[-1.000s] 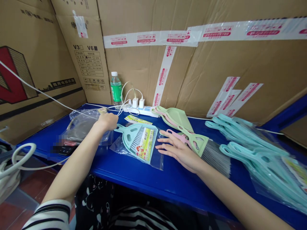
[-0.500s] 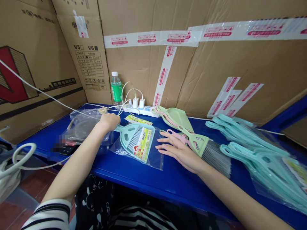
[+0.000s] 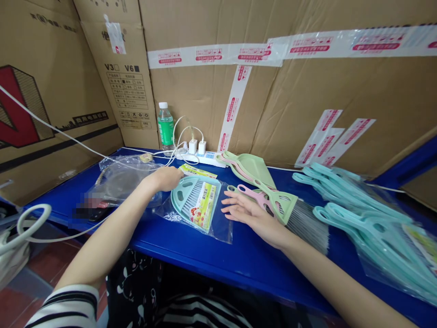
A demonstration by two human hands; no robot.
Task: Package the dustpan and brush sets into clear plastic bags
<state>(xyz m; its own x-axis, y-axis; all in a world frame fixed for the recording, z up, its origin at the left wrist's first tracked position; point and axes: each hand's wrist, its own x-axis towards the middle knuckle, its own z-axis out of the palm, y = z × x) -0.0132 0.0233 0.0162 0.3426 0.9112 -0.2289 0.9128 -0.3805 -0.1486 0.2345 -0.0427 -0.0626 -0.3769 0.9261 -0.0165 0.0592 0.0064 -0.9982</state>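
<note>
A light-blue dustpan and brush set (image 3: 182, 197) lies in a clear plastic bag on the blue table, with a yellow-green printed label card (image 3: 205, 205) on its front. My left hand (image 3: 167, 177) is over the handle end of this set, and its curled fingers come up to the left end of several loose label cards (image 3: 200, 171). Whether those fingers grip a card is hidden. To the right of the bag, my right hand (image 3: 252, 214) is open with its fingers apart, beside a pink handle (image 3: 254, 193) and a green brush (image 3: 285, 205) with grey bristles.
Green and pink dustpans (image 3: 251, 166) lie at the back. Bagged light-blue sets (image 3: 372, 228) are piled on the right. A power strip (image 3: 213, 158) with white chargers and a water bottle (image 3: 165, 127) stand along the cardboard wall. Empty plastic bags (image 3: 124, 180) lie at left.
My left hand has moved right, from beyond the blue set's handle end to the left end of the loose label cards. My right hand has barely moved.
</note>
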